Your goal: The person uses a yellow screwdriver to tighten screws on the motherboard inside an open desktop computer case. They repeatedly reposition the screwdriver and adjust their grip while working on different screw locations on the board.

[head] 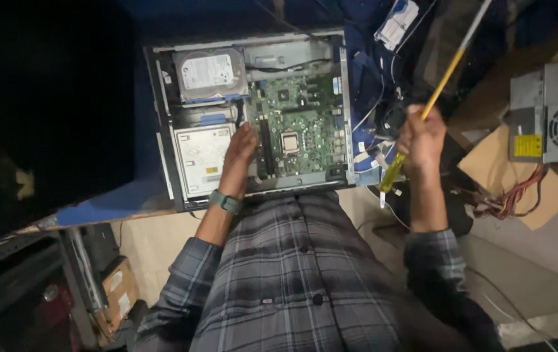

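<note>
The head camera looks straight down on an open desktop computer case of grey metal (161,130) lying flat on a blue-topped table (106,205). The right hand (421,140) is raised beside the case's right edge, its fingers clamped in a fist around a long screwdriver with a translucent yellow handle and a pale metal shaft (445,75). The tool's long axis runs diagonally: the handle end points down and left, sticking out below the fist, while the shaft points up and right toward the frame's top edge. It is in the air, clear of the case.

The left hand (240,153), with a green-banded watch (225,201) on its wrist, lies flat inside the case, its fingers stretched out and close together, gripping nothing, resting at the left edge of the green motherboard (305,111).

Inside the case there is one silver hard drive (210,73) at upper left, one white-labelled flat optical drive (201,160) below it, just beside the left hand, and one square processor socket (290,141) near the board's middle.

To the right, well apart from the case, one grey power supply box with a round fan grille (549,111) sits on a sheet of brown cardboard (497,163), trailing coloured wires (510,199). Loose white cables (370,114) lie between case and right hand. The person's plaid shirt (292,274) fills the lower frame.
</note>
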